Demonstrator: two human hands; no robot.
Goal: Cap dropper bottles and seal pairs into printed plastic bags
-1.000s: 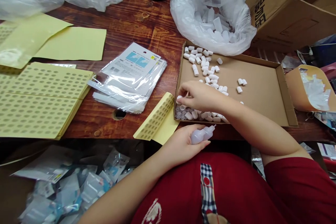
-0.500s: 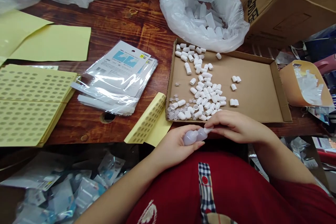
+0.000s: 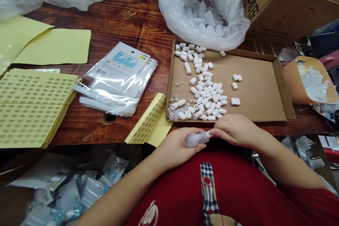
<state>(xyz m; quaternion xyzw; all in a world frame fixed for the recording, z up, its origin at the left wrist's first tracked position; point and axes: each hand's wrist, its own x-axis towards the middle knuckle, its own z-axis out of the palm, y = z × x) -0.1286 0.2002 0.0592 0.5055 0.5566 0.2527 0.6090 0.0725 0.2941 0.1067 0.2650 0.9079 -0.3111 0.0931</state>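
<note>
Two small translucent squeeze bottles (image 3: 192,140) lie side by side in my left hand (image 3: 178,147), its fingers and thumb wrapped round them at the table's front edge. My right hand (image 3: 237,130) is closed, thumb and forefinger pinching a white cap (image 3: 208,133) at the tip of the farther bottle. How firmly the cap sits on the bottle I cannot tell. Just beyond my hands, a shallow cardboard tray (image 3: 261,93) holds many loose white caps (image 3: 209,95) and a heap of tiny clear nozzle pieces (image 3: 173,114) in its near left corner.
Behind the tray stands a plastic bag (image 3: 172,14) of empty bottles, beside a cardboard box (image 3: 280,10). An orange tub (image 3: 292,83) of clear pieces is at right. Printed packets (image 3: 119,74) and yellow sticker sheets (image 3: 31,109) lie left. Bagged goods (image 3: 69,194) sit below the table.
My right fingers have curled in more tightly at the bottle's tip, and the hand has shifted slightly right. My left hand keeps its hold on the bottles. The view has moved a little.
</note>
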